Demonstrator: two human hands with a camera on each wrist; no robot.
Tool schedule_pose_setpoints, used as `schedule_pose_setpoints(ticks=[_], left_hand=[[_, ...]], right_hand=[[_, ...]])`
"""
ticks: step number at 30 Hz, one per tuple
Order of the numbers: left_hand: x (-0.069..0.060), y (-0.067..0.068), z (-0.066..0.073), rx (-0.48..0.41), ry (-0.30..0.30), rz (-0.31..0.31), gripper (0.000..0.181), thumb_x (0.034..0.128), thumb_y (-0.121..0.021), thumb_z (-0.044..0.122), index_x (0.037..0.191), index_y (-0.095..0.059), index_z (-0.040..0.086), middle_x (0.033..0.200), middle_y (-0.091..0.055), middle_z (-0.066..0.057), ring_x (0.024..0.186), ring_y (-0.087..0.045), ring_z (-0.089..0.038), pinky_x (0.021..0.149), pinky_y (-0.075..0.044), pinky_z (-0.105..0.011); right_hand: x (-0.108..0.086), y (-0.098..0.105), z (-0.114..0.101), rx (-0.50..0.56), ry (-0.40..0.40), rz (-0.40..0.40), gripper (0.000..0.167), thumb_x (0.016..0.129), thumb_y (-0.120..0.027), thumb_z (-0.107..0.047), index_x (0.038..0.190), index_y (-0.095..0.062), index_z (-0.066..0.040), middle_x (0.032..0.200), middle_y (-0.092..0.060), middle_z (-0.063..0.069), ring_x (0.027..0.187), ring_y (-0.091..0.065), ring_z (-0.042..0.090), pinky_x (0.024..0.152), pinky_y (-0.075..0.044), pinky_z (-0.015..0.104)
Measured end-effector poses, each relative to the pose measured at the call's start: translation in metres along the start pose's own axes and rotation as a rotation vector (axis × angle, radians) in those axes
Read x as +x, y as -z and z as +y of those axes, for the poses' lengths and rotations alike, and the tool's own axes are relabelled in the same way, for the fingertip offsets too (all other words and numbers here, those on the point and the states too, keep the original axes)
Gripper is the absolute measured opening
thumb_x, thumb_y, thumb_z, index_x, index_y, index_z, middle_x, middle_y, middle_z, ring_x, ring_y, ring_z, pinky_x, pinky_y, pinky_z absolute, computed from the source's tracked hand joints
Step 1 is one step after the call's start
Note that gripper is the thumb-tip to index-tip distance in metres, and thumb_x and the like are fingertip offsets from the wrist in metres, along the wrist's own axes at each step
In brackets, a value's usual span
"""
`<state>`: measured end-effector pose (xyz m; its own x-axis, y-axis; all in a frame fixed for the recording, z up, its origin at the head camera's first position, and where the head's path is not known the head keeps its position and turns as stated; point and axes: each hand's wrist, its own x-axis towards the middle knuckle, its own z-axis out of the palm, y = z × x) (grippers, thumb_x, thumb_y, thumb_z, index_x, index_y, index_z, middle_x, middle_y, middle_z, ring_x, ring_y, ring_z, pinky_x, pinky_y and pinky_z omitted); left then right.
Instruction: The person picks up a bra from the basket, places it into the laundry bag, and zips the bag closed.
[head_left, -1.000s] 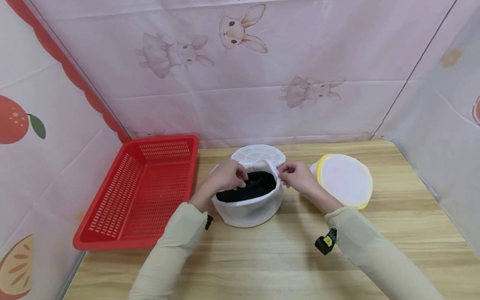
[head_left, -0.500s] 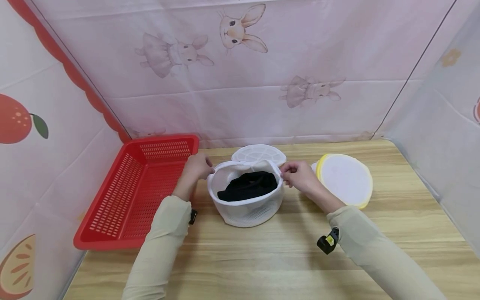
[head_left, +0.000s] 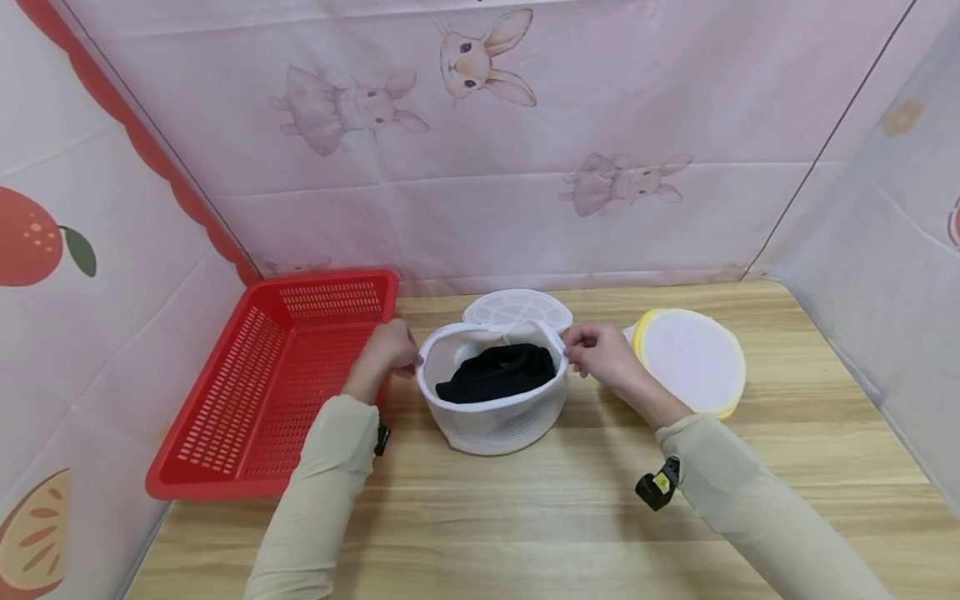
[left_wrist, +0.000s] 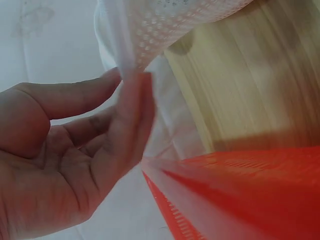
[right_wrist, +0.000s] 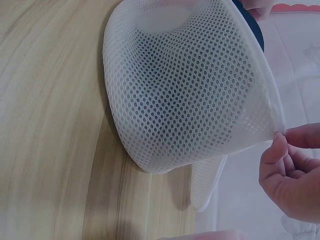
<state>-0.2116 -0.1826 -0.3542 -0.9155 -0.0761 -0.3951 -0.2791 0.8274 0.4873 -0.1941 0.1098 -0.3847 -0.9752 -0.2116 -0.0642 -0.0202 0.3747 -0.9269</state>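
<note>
A white mesh laundry bag point(head_left: 501, 425) stands on the table with its mouth wide and its zipper edge showing in the right wrist view. Inside lies a folded black cloth item point(head_left: 495, 375); its exact kind is unclear. My left hand point(head_left: 388, 348) pinches the bag's left rim between thumb and fingers, which the left wrist view shows close up. On the opposite side my right hand point(head_left: 603, 357) pinches the right rim with thumb and index finger. The mesh wall point(right_wrist: 185, 85) is stretched towards that grip, with dark cloth showing through it.
Left of the bag sits a red plastic basket point(head_left: 225, 477), close to my left forearm. Behind the bag lies a white oval panel point(head_left: 517, 307). A round white piece with a yellow edge point(head_left: 692, 360) rests on the right, beside my right wrist. Printed curtains surround the table point(head_left: 525, 533).
My left hand has left the black cloth and moved left to the bag's left rim, which it now pinches. The bag's mouth has widened. My right hand keeps its grip, shifting slightly right.
</note>
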Motion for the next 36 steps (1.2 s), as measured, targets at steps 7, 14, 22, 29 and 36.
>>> schedule_pose_setpoints(ticks=[7,14,22,29,36], left_hand=[[0.001,-0.004,-0.003,-0.088,-0.008,-0.006,0.009,0.0831,-0.060,-0.002,0.090,-0.061,-0.007,0.082,-0.060,-0.019,0.059,-0.062,-0.019,0.059,-0.055,-0.029],[-0.005,-0.005,0.001,-0.149,-0.040,-0.030,0.009,0.0844,-0.058,-0.001,0.091,-0.062,-0.006,0.082,-0.059,-0.018,0.061,-0.062,-0.019,0.056,-0.054,-0.026],[-0.015,-0.005,0.010,-0.193,-0.090,-0.042,0.005,0.0816,-0.059,-0.004,0.086,-0.060,-0.006,0.077,-0.057,-0.015,0.057,-0.060,-0.015,0.060,-0.055,-0.029],[-0.021,-0.005,0.017,-0.225,-0.102,-0.051,0.006,0.0813,-0.059,-0.005,0.087,-0.059,-0.007,0.077,-0.056,-0.014,0.056,-0.059,-0.014,0.060,-0.055,-0.029],[-0.023,-0.006,0.018,-0.245,-0.121,-0.042,0.005,0.0814,-0.059,-0.005,0.086,-0.059,-0.007,0.077,-0.056,-0.014,0.056,-0.058,-0.014,0.063,-0.055,-0.032]], right_hand=[[0.000,0.002,-0.002,-0.030,-0.039,0.004,0.011,0.082,-0.060,0.003,0.090,-0.057,0.009,0.062,-0.051,0.003,0.053,-0.047,0.011,0.048,-0.044,0.022],[0.001,-0.002,-0.010,0.000,0.014,0.000,0.015,0.081,-0.064,0.000,0.091,-0.058,0.009,0.061,-0.051,0.001,0.049,-0.045,0.009,0.045,-0.040,0.020],[-0.002,-0.016,-0.021,-0.074,0.134,-0.223,0.018,0.078,-0.068,-0.002,0.092,-0.062,0.007,0.072,-0.060,0.005,0.057,-0.053,0.013,0.050,-0.049,0.027],[-0.004,-0.028,-0.029,-0.197,0.174,-0.353,0.025,0.069,-0.073,0.000,0.091,-0.063,0.007,0.070,-0.059,0.006,0.055,-0.052,0.010,0.053,-0.051,0.030],[-0.008,-0.035,-0.032,-0.274,0.228,-0.389,0.024,0.063,-0.076,0.003,0.084,-0.064,0.006,0.062,-0.057,0.004,0.053,-0.053,0.008,0.051,-0.050,0.025]])
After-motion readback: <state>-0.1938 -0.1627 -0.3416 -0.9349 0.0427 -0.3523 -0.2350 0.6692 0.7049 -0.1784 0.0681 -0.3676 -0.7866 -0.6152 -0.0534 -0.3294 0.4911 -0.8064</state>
